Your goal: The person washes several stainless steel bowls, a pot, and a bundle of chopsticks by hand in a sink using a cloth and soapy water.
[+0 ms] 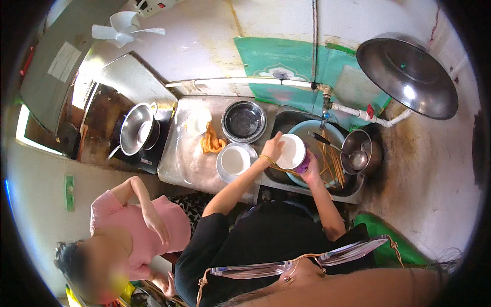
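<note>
My left hand (273,149) grips the left rim of a white bowl (291,152), its thumb side over the edge. At the bowl's right side is my right hand (310,169), with a purple cloth or scrubber (303,164) between it and the bowl. Below the bowl, a light-blue basin (339,132) stands in the sink (282,115), with water and several chopsticks (333,163) in it. On the counter to the left are a white bowl on a plate (234,161), a stack of dark and metal bowls (244,122) and an orange cloth (211,141).
A metal bowl with a ladle (357,158) sits at the sink's right edge. Above are a tap (324,121) and white pipes; a large wok (408,76) hangs at right. Pans (138,130) stand on a cooker at left. A person in pink (153,226) stands close at left.
</note>
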`<state>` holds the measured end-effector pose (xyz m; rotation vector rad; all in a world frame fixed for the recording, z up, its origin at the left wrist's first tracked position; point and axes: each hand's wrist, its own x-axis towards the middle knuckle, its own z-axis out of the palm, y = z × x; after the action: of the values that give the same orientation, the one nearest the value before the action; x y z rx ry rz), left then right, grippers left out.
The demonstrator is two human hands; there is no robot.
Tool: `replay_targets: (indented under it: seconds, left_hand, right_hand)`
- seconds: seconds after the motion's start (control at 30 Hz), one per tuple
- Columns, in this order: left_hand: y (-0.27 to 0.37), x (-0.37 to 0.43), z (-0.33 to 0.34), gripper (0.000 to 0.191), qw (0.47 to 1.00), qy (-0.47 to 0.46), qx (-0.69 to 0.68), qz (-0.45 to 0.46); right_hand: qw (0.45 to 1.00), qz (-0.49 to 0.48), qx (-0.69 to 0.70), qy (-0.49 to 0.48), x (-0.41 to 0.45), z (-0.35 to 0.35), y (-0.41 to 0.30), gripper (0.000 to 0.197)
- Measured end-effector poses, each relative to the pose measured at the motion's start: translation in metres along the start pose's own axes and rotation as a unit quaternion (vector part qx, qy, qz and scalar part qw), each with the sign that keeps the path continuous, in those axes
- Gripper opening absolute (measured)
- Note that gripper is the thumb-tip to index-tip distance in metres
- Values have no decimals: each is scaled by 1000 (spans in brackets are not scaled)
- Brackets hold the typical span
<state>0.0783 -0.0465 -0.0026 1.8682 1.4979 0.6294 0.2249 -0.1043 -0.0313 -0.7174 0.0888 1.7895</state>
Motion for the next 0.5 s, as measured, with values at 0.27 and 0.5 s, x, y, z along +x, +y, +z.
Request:
replay_targets:
  seconds: [0.27,0.5]
  left_hand:
    - [-76,-2,-107,33,990,17,115,79]
    - [-123,34,-123,20,980,113,165,4]
  right_hand:
    - [994,-26,-95,-51,-12,-1,-25,38]
    - [994,-73,-81,-2,-8,-23,-38,35]
